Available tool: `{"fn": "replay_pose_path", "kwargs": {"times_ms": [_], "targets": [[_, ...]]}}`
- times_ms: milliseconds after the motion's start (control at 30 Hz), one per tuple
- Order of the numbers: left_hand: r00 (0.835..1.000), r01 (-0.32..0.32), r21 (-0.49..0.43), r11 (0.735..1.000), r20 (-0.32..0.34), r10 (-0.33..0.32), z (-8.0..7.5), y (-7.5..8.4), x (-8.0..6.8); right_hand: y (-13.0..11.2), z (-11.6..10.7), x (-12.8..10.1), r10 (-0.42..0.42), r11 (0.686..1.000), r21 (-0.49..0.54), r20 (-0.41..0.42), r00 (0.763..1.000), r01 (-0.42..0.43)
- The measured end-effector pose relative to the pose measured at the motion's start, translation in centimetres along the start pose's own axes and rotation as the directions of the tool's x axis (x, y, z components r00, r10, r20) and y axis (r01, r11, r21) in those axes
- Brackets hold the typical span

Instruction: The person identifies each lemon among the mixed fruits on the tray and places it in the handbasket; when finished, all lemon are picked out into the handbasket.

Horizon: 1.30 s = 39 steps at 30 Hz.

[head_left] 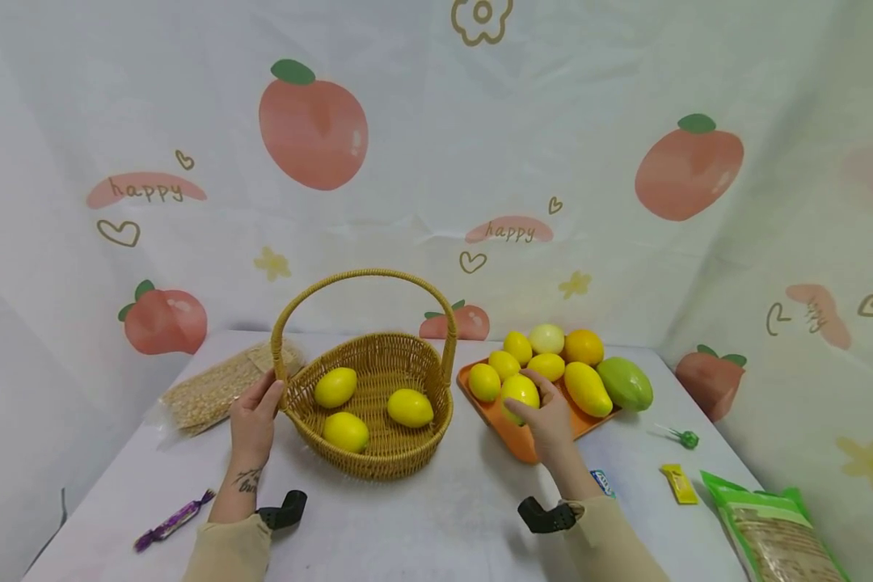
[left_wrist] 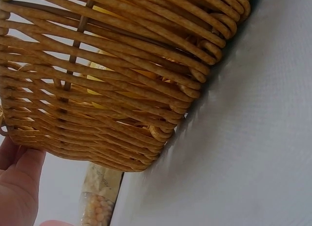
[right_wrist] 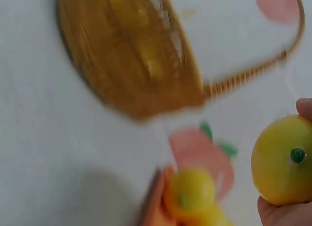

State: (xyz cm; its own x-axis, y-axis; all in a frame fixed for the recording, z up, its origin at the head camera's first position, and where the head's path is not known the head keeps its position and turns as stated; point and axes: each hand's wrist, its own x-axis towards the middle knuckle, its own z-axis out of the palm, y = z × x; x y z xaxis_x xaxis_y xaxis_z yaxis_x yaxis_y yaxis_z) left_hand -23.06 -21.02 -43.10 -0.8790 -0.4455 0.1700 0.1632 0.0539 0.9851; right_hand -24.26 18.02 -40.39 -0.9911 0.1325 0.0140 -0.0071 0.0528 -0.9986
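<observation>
The right hand (head_left: 550, 420) has its grip curled round a yellow lemon (head_left: 520, 394), fingers wrapped over the far side and the thumb underneath. The lemon sits at the near edge of the orange tray (head_left: 521, 443), just beside the other fruit there. In the right wrist view the same lemon (right_wrist: 282, 160) fills the hand, its green stem end facing the camera, with a fingertip showing above it and the palm below. The right forearm runs in from the lower right, sleeve down to the wrist, the hand reaching forward and slightly left.

The left hand (head_left: 254, 416) rests against the left side of the wicker basket (head_left: 378, 461), near where the handle meets the rim; its fingers lie fairly straight against the weave rather than wrapped round it. The left wrist view shows the basket wall (left_wrist: 112, 89) close up with the hand (left_wrist: 17, 187) at its lower edge.

Three lemons (head_left: 410, 407) lie inside the basket, which stands on the white bench (head_left: 436, 525) just left of the tray. A bag of grain (head_left: 214, 392) lies behind the left hand.
</observation>
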Motion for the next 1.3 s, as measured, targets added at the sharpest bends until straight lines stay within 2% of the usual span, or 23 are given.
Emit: {"fn": "replay_pose_path", "kwargs": {"times_ms": [100,200,333,467,567,700,900,1033,1133,1300], "targets": [[1.0,0.003,-0.027,1.0,0.001,-0.003,0.1,0.0,0.0,-0.8,1.5,-1.8,-0.036,0.997,0.077,0.101,0.994,0.028],[1.0,0.006,-0.035,0.999,0.001,-0.006,0.1,-0.1,0.1,-1.4,3.4,-3.5,-0.069,0.99,0.134,0.208,0.976,0.042],[1.0,0.001,-0.012,1.0,-0.009,-0.002,0.0,-0.1,0.0,-1.7,6.3,-4.9,-0.104,0.986,0.16,0.37,0.923,0.047],[1.0,-0.002,-0.019,1.0,-0.013,0.001,0.0,-0.1,0.0,-1.7,9.4,-5.1,-0.11,0.989,0.137,0.469,0.876,0.051],[1.0,0.005,-0.019,1.0,-0.01,-0.006,0.0,-0.1,0.0,-1.7,11.6,-4.8,-0.096,0.994,0.095,0.495,0.864,0.056],[1.0,0.003,-0.013,1.0,-0.011,-0.004,0.0,-0.1,-0.1,-1.6,13.8,-4.1,-0.047,0.998,-0.01,0.505,0.862,0.06],[1.0,-0.02,-0.006,1.0,-0.018,0.02,0.0,-0.3,0.0,-1.5,15.2,-3.6,-0.008,0.984,-0.15,0.518,0.855,0.1],[0.999,-0.025,0.009,1.0,-0.023,0.025,-0.1,-0.3,0.1,-1.9,15.1,-3.9,-0.021,0.987,-0.124,0.54,0.841,0.105],[1.0,-0.016,0.006,1.0,-0.019,0.017,-0.1,-0.3,0.1,-2.4,14.4,-4.0,-0.056,0.993,-0.059,0.541,0.839,0.104],[1.0,0.002,-0.002,1.0,-0.019,-0.002,0.0,-0.3,0.2,-3.0,12.2,-3.9,-0.102,0.995,0.047,0.496,0.862,0.091]]}}
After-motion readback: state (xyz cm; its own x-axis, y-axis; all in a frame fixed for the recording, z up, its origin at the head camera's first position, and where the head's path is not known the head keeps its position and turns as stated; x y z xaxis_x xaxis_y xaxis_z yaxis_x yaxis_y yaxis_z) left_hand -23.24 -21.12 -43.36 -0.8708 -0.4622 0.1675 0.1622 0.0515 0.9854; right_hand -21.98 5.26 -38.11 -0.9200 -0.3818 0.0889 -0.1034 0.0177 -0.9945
